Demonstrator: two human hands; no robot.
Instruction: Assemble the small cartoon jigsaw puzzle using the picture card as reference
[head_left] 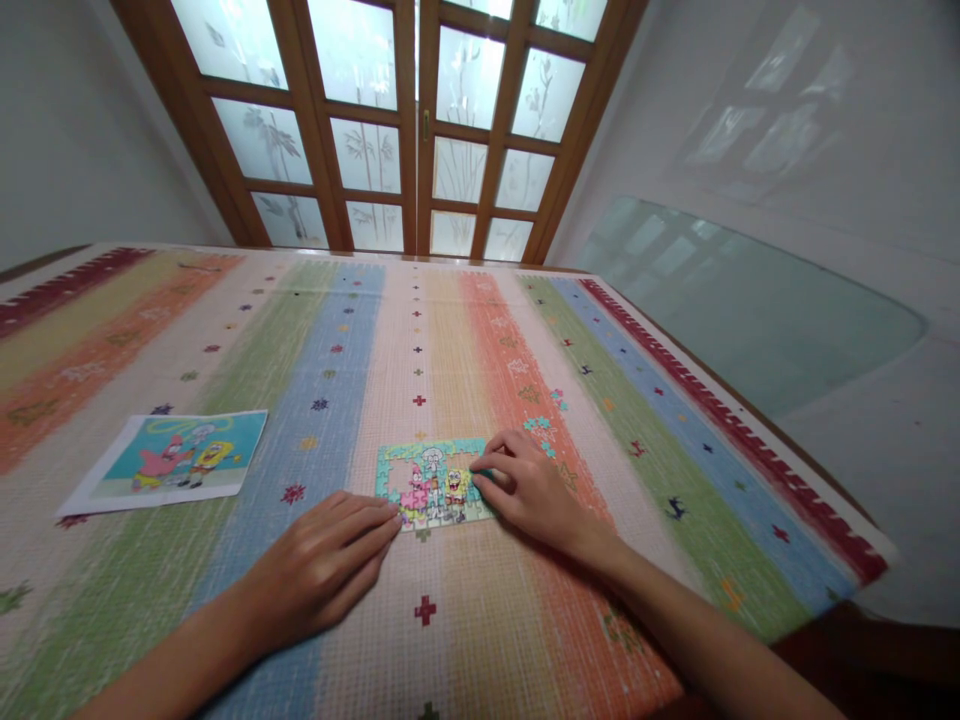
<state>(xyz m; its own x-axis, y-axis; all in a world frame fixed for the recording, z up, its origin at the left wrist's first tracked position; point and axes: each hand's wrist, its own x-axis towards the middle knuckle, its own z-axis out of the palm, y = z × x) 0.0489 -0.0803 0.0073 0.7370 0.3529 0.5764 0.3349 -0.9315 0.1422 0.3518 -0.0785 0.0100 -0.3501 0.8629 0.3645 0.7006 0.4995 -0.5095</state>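
Observation:
A small cartoon jigsaw puzzle lies partly assembled on the striped tablecloth, with gaps where the cloth colour shows through at its upper left and upper right. My left hand rests flat with its fingertips at the puzzle's lower left corner. Over the right edge, my right hand pinches a teal puzzle piece between thumb and fingers; the fingers partly cover it. Several loose puzzle pieces, mostly teal with some pink, lie just beyond my right hand.
A paper sheet with the cartoon picture lies to the left. The striped tablecloth covers the table. Behind it stand wooden doors with frosted panes; a white wall and a pale glass-like panel are at the right.

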